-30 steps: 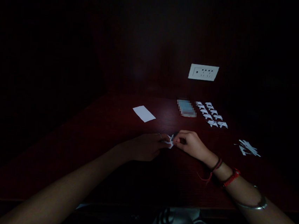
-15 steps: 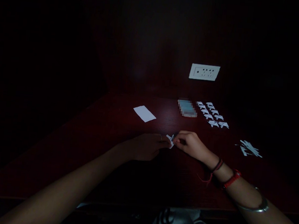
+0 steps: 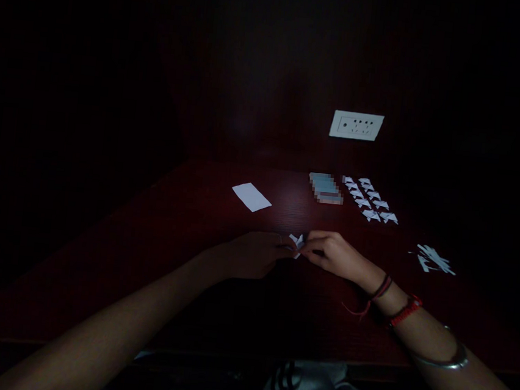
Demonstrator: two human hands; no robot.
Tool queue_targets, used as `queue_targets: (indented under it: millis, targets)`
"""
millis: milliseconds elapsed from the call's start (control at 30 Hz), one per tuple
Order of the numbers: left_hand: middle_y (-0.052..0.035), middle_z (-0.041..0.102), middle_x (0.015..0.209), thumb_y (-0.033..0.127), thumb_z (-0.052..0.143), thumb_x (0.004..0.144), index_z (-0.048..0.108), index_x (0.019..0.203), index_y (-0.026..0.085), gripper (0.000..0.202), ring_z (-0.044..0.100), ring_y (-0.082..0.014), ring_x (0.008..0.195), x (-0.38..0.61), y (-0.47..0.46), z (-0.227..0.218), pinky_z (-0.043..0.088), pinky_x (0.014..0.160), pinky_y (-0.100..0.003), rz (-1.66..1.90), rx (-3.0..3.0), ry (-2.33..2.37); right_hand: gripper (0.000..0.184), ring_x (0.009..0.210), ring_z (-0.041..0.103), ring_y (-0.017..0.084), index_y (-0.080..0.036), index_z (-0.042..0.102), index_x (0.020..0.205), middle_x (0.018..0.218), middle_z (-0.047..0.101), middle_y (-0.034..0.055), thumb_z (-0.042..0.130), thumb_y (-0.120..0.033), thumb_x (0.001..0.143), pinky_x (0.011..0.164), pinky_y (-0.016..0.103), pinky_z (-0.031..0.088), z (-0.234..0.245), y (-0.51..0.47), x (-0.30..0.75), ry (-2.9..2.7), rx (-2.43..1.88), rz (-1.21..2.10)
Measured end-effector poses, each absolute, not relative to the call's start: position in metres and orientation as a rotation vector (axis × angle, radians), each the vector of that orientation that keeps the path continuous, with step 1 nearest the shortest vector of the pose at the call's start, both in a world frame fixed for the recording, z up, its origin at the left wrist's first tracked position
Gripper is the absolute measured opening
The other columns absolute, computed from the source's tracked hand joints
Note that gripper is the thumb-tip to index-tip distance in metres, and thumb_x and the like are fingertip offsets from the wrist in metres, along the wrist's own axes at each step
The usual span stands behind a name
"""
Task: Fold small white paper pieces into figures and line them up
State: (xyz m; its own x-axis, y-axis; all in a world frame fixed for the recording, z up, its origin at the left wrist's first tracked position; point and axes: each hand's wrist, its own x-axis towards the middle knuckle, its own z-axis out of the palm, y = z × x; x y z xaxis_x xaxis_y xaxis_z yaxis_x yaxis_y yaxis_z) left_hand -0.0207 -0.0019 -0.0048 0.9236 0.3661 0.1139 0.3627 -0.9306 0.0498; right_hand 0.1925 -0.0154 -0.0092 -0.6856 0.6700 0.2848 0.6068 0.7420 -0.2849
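A small piece of folded white paper is pinched between my two hands, just above the dark red table. My left hand grips it from the left side, fingers closed on its edge. From the right, my right hand presses it with thumb and forefinger together. Part of the paper stands up in points between the fingertips; its lower part is mostly hidden by them.
Beyond my hands lies a flat white sheet of paper. A blurred-out phone-like rectangle lies at the back, beside two rows of folded paper pieces. Thin paper strips are heaped at right. A socket plate is on the wall.
My right hand's fingertips have shifted slightly down and inward on the folded paper. My left hand and the things on the table stay where they were.
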Motion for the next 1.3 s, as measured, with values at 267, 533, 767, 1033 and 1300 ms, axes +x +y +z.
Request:
queue_targets:
  millis: [267,533,767,1033,1300]
  targets:
    - [-0.0004,0.038,0.123,0.0,0.039,0.071,0.039,0.118,0.022,0.052,0.035,-0.0143,0.113,-0.0216,-0.0011,-0.0051,0.028,0.095,-0.025,0.191,3.05,0.528,0.019,0.061,0.049,0.008,-0.017,0.062,0.087,0.072,0.055,0.001,0.049,-0.013,0.074,0.059,0.019,0.038,-0.0064,-0.0152,0.1952,-2.476,-0.978,0.313]
    - [-0.0021,0.033,0.128,0.005,0.04,0.076,0.038,0.119,0.023,0.047,0.034,-0.0154,0.115,-0.0221,-0.0027,-0.0058,0.03,0.093,-0.027,0.259,3.058,0.555,0.02,0.065,0.051,0.009,-0.019,0.062,0.09,0.076,0.057,0.0017,0.048,-0.014,0.076,0.061,0.02,0.039,-0.009,-0.0148,0.196,-2.491,-0.962,0.304]
    - [-0.0019,0.036,0.126,0.004,0.039,0.075,0.037,0.12,0.022,0.049,0.033,-0.0146,0.115,-0.0204,-0.0037,-0.005,0.028,0.096,-0.027,0.235,3.075,0.553,0.019,0.072,0.053,0.011,-0.018,0.062,0.087,0.081,0.058,0.0032,0.045,-0.019,0.079,0.065,0.021,0.039,-0.0069,-0.017,0.1952,-2.605,-0.98,0.124]
    - [-0.0014,0.033,0.127,0.009,0.038,0.077,0.035,0.121,0.024,0.047,0.036,-0.0152,0.112,-0.0199,-0.0059,-0.0016,0.032,0.092,-0.027,0.197,3.065,0.592,0.019,0.071,0.052,0.01,-0.018,0.059,0.089,0.08,0.056,0.0032,0.042,-0.021,0.081,0.063,0.02,0.037,-0.0072,-0.0168,0.1933,-2.643,-1.028,0.015]
    - [-0.0013,0.036,0.125,0.008,0.039,0.075,0.037,0.12,0.022,0.048,0.036,-0.0152,0.112,-0.0196,-0.0054,-0.0025,0.03,0.094,-0.027,0.184,3.073,0.597,0.017,0.072,0.052,0.011,-0.017,0.06,0.085,0.081,0.056,0.0037,0.044,-0.019,0.08,0.063,0.02,0.036,-0.009,-0.0158,0.1948,-2.702,-1.002,-0.075]
